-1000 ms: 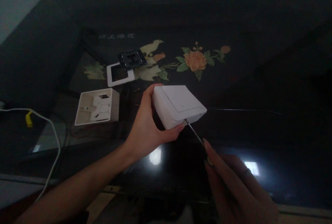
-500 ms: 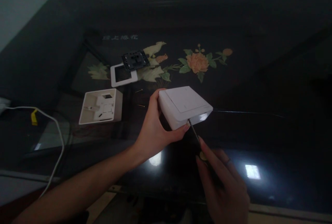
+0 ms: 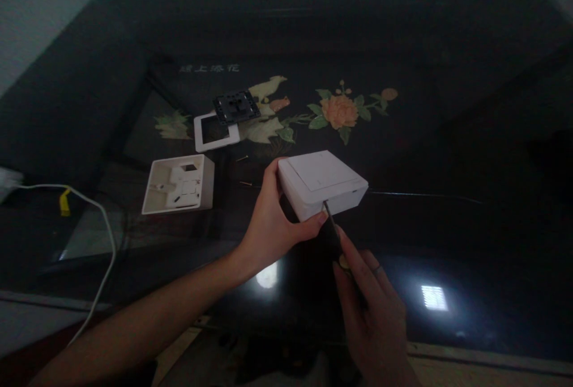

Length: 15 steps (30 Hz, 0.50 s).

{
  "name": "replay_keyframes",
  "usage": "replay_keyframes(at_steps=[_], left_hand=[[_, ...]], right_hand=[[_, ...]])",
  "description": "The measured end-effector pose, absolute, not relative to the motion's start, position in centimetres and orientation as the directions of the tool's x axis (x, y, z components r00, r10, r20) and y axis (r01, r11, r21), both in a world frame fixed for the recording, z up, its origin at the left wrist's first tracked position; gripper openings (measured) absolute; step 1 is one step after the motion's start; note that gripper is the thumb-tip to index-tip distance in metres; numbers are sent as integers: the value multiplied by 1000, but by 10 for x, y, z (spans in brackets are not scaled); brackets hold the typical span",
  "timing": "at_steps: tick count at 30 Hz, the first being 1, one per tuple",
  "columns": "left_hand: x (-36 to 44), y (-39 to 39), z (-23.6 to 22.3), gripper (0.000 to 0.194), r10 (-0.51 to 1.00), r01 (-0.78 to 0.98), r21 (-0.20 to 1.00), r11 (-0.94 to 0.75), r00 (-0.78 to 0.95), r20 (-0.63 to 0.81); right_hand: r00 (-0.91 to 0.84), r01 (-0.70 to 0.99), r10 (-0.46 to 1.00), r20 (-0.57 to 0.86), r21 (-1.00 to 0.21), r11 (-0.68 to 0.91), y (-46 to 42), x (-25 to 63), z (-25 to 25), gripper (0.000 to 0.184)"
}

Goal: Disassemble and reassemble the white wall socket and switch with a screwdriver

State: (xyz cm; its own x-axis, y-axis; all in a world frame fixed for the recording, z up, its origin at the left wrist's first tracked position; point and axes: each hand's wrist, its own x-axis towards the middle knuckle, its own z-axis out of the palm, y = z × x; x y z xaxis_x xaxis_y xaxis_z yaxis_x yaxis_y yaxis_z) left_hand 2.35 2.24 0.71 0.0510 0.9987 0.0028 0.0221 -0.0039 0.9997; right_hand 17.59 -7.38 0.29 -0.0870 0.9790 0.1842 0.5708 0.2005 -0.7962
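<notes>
My left hand [image 3: 272, 220] grips a white wall switch box [image 3: 323, 182] from its left side, thumb and fingers wrapped round the near edge, holding it just above the dark glass table [image 3: 447, 136]. My right hand [image 3: 371, 309] is closed on a thin screwdriver [image 3: 332, 224]. The screwdriver's metal tip touches the near edge of the switch box, right beside my left fingertip.
An open white mounting box [image 3: 179, 184] lies to the left. Behind it are a white frame [image 3: 215, 132] and a black switch insert [image 3: 236, 106]. Small screws [image 3: 244, 183] lie between them. A white cable [image 3: 96, 243] with a yellow tag runs off the left edge.
My right hand has slid forward and left along the screwdriver toward the box. The switch box and left hand have shifted slightly right in the view.
</notes>
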Motion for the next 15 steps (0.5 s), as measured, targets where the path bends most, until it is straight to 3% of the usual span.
replay_keyframes(at_steps=[9,15], left_hand=[[25,24,5,74,999,18,999,-27,42,26],[26,12,6,86,988,257,962,-92,141,57]], right_hand=[[-104,684,959,264,-681,261,-68,166,1,67],[-72,728,949,306,-635,260,-55,164,9,70]])
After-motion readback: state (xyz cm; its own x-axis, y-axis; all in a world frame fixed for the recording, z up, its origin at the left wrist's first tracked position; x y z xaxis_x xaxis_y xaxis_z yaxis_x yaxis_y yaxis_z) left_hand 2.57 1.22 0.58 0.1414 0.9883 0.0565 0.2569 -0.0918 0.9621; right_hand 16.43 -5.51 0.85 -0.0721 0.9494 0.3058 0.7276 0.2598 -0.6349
